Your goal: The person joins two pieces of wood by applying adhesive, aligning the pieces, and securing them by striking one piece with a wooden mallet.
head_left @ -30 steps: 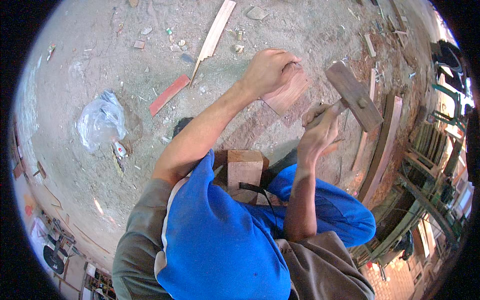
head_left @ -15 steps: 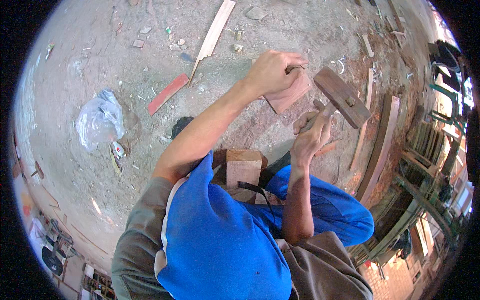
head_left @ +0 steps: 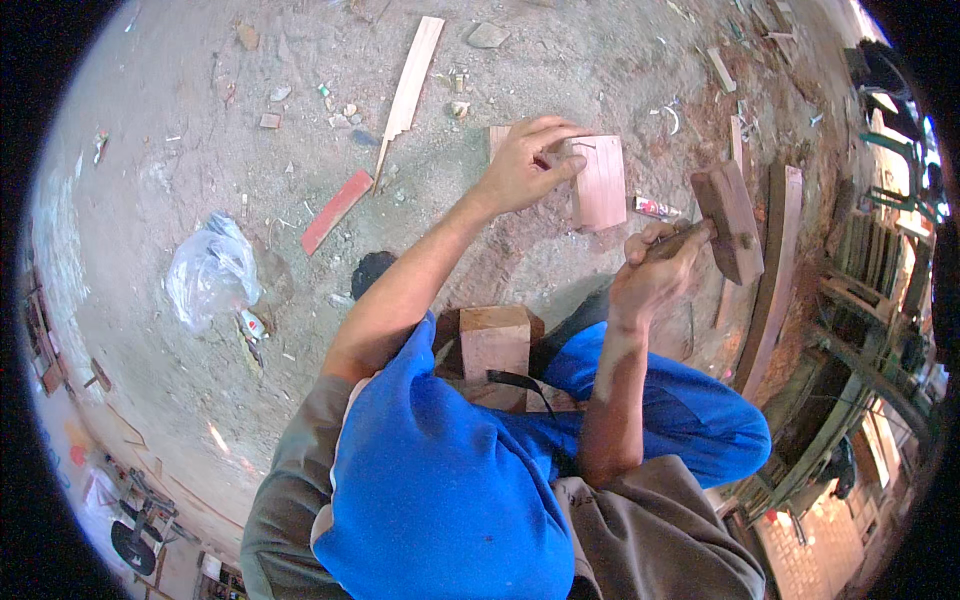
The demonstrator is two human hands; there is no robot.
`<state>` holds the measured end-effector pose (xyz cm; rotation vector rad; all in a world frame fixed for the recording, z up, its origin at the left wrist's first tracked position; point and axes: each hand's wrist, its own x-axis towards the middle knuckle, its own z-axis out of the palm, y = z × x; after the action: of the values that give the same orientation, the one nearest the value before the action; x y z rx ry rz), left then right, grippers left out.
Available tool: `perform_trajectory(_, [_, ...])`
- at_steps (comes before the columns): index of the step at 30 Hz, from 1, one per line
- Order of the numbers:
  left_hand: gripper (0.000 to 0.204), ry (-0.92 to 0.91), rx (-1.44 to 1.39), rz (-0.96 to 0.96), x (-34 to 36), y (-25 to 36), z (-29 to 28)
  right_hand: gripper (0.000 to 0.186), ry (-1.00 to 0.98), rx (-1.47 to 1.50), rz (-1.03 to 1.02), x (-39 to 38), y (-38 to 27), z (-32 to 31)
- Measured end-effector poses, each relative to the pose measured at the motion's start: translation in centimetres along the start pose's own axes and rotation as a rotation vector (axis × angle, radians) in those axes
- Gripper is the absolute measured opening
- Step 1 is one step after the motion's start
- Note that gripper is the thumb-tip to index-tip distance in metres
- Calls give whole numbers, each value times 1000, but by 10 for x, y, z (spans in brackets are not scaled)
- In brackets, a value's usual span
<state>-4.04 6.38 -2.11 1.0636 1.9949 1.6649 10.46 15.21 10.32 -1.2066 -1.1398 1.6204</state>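
Observation:
My left hand (head_left: 525, 168) is closed at the left edge of a pale reddish wooden block (head_left: 601, 190), thumb and fingers near its upper corner. A thin dark sliver, perhaps a nail, shows by the fingertips; I cannot tell whether they pinch it. Part of another light wood piece (head_left: 497, 140) peeks out behind that hand. To the right, my right hand (head_left: 650, 285) is wrapped round the handle of a wooden mallet (head_left: 728, 222). The mallet's dark, blocky head is raised apart from the block.
A squared timber (head_left: 493, 345) stands close by my legs. On the dirt floor lie a red strip (head_left: 337, 212), a split pale slat (head_left: 412, 80), a clear plastic bag (head_left: 213, 268) and a small tube (head_left: 655, 208). A long beam (head_left: 775, 270) lies at right.
The mallet has swung right, away from the block, and its head has turned more upright. The block now stands straighter in view, with my left hand at its left edge.

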Motion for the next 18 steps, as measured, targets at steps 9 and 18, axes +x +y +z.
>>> perform_trajectory(9, [48,1,-150,-167,-7,6,5,48,-159,-143,141,10,10,-15])
perform_trajectory(18, [40,155,-246,-79,-7,-7,7,41,-308,81,251,3,-1,-8])
